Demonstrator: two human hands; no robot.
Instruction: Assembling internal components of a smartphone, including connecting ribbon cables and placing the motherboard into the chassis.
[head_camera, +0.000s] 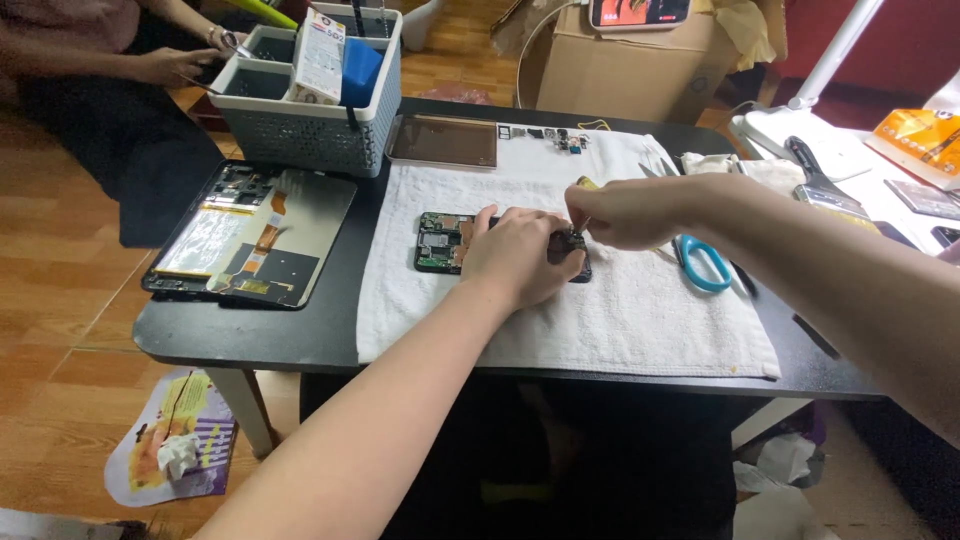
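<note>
Nearest the camera, on the white towel (620, 310) spread over the dark table (250, 340), lies an opened phone body (445, 242) with green circuit board exposed, its long axis running left to right across the person's front. Both hands meet over its right half: the left hand (520, 255) lies flat and loosely closed on the body, pinning it, while the right hand (620, 212) comes in from the right, fingers pinched on a slim tool (582, 226) whose tip points down at the phone's right end, just beside the left hand's fingertips. That hand is the nearer to the spot being worked. Just right of the hands rest blue-handled scissors (703, 264); farther right, a flat brush (820, 185). Left of the towel sits a larger opened device (250, 235) with its back panel off. Beyond the phone, near the towel's far edge, lie a brownish glass panel (443, 140) and a row of small parts (560, 138). Farther back stand a grey basket (300, 130) and a cardboard box (620, 70), and another person's hand (180, 65) shows at top left.
</note>
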